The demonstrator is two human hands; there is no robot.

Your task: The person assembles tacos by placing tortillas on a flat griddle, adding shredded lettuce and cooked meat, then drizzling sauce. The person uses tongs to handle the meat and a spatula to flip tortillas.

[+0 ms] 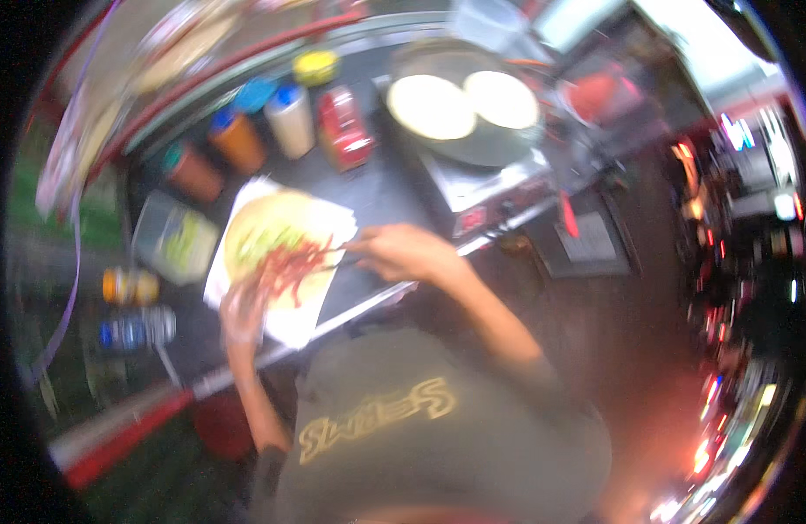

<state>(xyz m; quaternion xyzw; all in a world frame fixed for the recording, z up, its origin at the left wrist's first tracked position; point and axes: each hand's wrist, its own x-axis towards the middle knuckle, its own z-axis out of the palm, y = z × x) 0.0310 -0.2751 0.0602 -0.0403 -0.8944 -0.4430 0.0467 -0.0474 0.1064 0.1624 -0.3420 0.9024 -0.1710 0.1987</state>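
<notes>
On a sheet of white paper [300, 325] lies a round flatbread [244, 229] topped with shredded green vegetable [272, 240] and dark red strips [291, 266]. My left hand [244, 313], which looks covered by a clear plastic glove, is at the near left edge of the flatbread beside the red strips; blur smears its fingers. From the right, my right hand [405, 251] reaches in, closed on a thin utensil [340, 248] whose tip points at the red strips. Motion blur hides the utensil's exact kind.
Behind the paper stand squeeze bottles, one orange [237, 144] and one white [289, 122], and a red container [344, 131]. At left sits a clear tub of shredded greens [176, 240], near two jars [130, 286]. A griddle [482, 144] with two pale flatbreads [432, 106] is at right.
</notes>
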